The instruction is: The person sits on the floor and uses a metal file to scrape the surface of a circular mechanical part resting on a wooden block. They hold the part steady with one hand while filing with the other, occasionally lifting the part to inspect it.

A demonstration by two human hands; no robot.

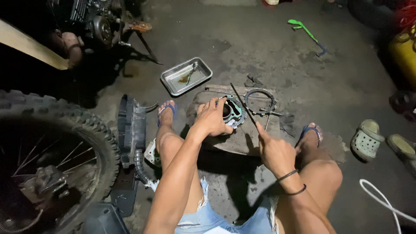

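A seated person's left hand (pixel 213 118) grips the rim of an engine cylinder (pixel 232 112) resting on a flat slab (pixel 242 141) on the concrete floor (pixel 260 52), holding it steady, while the right hand (pixel 274 149) is clenched around a thin dark blade (pixel 243 105) whose tip reaches over the cylinder's top face. Just beside the cylinder lies a ring-shaped gasket (pixel 260 100), apparently already lifted off; the scraping of the mating face looks under way rather than finished, though how clean the surface is cannot be told. Sandalled feet flank the slab. Beyond, a metal tray (pixel 186 76) holds a small tool. A knobby motorcycle wheel (pixel 56 156) fills the left foreground beside a black plastic cover (pixel 130 130), with clogs (pixel 366 139) and a white hose (pixel 381 201) at right.
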